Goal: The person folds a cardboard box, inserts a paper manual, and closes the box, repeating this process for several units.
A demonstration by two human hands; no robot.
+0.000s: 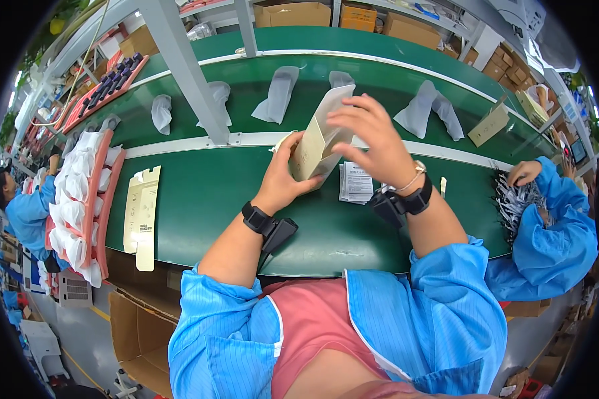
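Note:
My left hand (283, 177) is wrapped round the lower part of a cream paperboard box (311, 147), thumb on the near side. The box is tilted, and a long flap stands up at its far end. My right hand (377, 138) is beside that end, slightly blurred, its fingers apart and curved near the flap. Whether its fingertips touch the box I cannot tell. Just below the right hand lies a small stack of printed leaflets (357, 183) on the green table (326, 233). The inside of the box is hidden.
A flattened carton (142, 213) lies at left. Beyond a metal rail, several bagged items (277, 94) and another box (488, 126) sit on a green belt. Stacked pink trays (86, 199) hold white-wrapped items. A grey post (186, 66) rises at left; a co-worker's hand (524, 173) handles cables at right.

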